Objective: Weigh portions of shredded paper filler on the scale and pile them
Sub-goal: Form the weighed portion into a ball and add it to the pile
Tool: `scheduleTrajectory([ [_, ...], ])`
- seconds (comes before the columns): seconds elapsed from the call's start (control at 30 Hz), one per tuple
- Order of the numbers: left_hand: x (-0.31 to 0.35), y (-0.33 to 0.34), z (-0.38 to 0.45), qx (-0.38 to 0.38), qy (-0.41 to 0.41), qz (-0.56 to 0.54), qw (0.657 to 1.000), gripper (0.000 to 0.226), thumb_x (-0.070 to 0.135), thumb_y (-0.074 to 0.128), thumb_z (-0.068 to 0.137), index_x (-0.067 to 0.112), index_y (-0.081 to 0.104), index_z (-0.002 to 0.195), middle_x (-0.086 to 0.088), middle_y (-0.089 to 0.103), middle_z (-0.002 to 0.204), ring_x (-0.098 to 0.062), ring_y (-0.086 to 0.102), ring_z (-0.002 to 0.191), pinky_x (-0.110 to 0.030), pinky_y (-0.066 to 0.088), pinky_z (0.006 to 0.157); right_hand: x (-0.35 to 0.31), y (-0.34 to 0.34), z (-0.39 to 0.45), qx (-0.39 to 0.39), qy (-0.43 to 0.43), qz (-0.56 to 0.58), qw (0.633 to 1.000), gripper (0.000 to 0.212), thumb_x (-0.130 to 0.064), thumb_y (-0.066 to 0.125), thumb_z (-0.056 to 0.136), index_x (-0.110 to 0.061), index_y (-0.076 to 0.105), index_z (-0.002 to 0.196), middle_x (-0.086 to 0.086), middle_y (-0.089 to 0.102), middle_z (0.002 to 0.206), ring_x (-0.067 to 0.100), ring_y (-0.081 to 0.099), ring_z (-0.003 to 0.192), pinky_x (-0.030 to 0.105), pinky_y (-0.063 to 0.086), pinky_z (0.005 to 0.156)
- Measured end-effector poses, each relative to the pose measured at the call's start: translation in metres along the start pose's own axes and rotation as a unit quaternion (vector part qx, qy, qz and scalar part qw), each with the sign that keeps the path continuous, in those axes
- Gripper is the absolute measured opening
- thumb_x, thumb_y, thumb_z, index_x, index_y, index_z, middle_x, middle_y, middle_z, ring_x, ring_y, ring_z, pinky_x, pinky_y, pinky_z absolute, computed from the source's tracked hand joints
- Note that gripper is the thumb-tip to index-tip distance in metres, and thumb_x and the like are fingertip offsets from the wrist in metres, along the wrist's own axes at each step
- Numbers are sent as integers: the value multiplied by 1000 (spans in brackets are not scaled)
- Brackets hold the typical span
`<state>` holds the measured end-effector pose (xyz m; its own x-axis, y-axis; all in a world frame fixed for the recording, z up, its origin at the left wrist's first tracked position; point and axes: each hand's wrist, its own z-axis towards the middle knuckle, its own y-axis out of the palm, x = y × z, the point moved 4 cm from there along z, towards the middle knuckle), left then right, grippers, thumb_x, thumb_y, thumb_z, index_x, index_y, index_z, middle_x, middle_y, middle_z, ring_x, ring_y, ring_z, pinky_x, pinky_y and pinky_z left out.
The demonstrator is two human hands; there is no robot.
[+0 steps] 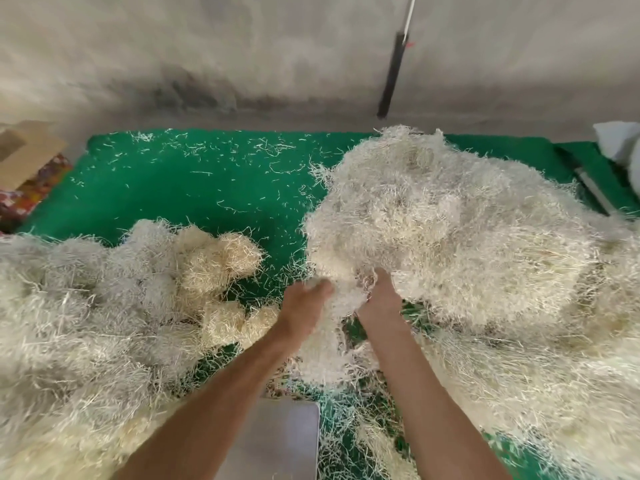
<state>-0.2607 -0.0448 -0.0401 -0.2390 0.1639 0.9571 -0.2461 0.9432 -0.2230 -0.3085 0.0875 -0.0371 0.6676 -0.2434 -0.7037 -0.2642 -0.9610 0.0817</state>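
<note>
A big heap of pale shredded paper filler (460,237) covers the right side of the green mat (194,195). My left hand (304,303) and my right hand (379,296) both grip a tuft of filler (343,296) at the heap's near left edge, with strands trailing down between my forearms. The scale's bare metal platform (280,438) lies below my left forearm at the bottom centre. To the left sits a pile of rounded filler portions (145,289).
Loose strands are scattered over the green mat. A cardboard box (24,154) and a patterned wrapped item (31,192) stand at the far left. A grey wall with a hanging black rod (391,77) is behind. A white bag (620,143) is at the far right.
</note>
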Motion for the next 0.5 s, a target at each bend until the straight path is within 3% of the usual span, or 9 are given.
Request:
scheduleTrajectory([
  [0.07, -4, -3, 2, 12, -15, -11, 1000, 46, 34, 57, 97, 28, 52, 52, 14, 36, 40, -4, 30, 31, -16, 29, 33, 2, -3, -2, -6, 40, 58, 998, 65, -34, 60, 104, -16, 33, 160, 17, 53, 147, 29, 62, 114, 39, 50, 102],
  [0.13, -5, 1, 1, 0, -20, -10, 1000, 46, 33, 57, 96, 28, 50, 51, 14, 36, 39, -6, 29, 32, -16, 24, 33, -6, 2, -5, -10, -7, -1, 1000, 69, -13, 63, 101, -17, 29, 161, 15, 56, 143, 26, 66, 105, 36, 55, 94],
  [0.17, -5, 0, -1, 13, -37, -6, 999, 44, 34, 57, 96, 31, 52, 52, 16, 37, 37, -3, 30, 32, -16, 24, 32, -5, 5, -1, -12, -14, 22, 1000, 67, -9, 60, 102, -17, 28, 160, 16, 52, 148, 31, 65, 114, 40, 55, 100],
  [0.23, -14, 0, -6, 25, -76, -24, 996, 35, 39, 58, 96, 31, 51, 63, 20, 40, 37, 2, 31, 30, -16, 29, 35, -2, 0, 8, 6, 22, 38, 999, 62, -25, 59, 104, -15, 33, 159, 16, 48, 153, 37, 54, 132, 49, 44, 115],
  [0.3, -14, -1, -6, 21, -76, -22, 997, 28, 37, 58, 97, 20, 59, 74, 19, 45, 47, 3, 40, 38, -27, 43, 47, -2, 2, 9, -10, -32, -59, 998, 73, -16, 67, 98, -20, 30, 160, 18, 53, 148, 36, 56, 130, 46, 47, 111],
  [0.37, -18, -4, -4, 42, -96, -40, 994, 27, 41, 59, 96, 17, 70, 101, 12, 56, 71, -2, 55, 62, -33, 54, 64, -1, 1, 11, -16, -35, -69, 997, 68, -15, 67, 97, -18, 36, 157, 23, 57, 142, 37, 59, 127, 44, 51, 104],
  [0.43, -17, -6, -7, 18, -92, -48, 994, 30, 47, 61, 89, 23, 73, 101, 18, 54, 58, 4, 52, 52, -26, 52, 51, 3, -2, 11, -34, -56, -117, 991, 59, -24, 63, 100, -13, 42, 154, 25, 56, 145, 39, 57, 131, 46, 49, 106],
  [0.47, -19, -5, -6, 5, -81, -42, 996, 35, 47, 62, 85, 16, 72, 98, 13, 52, 51, -1, 53, 48, -31, 53, 47, 2, 0, 13, -39, -79, -156, 984, 61, -22, 64, 99, -14, 41, 155, 26, 55, 145, 40, 57, 132, 47, 48, 106],
  [0.5, -18, -4, -7, 14, -90, -34, 995, 39, 46, 62, 85, 10, 71, 98, 2, 57, 56, -10, 61, 55, -42, 58, 53, 5, 3, 16, -38, -80, -154, 984, 65, -19, 65, 97, -16, 38, 156, 27, 55, 144, 41, 57, 130, 46, 49, 105],
])
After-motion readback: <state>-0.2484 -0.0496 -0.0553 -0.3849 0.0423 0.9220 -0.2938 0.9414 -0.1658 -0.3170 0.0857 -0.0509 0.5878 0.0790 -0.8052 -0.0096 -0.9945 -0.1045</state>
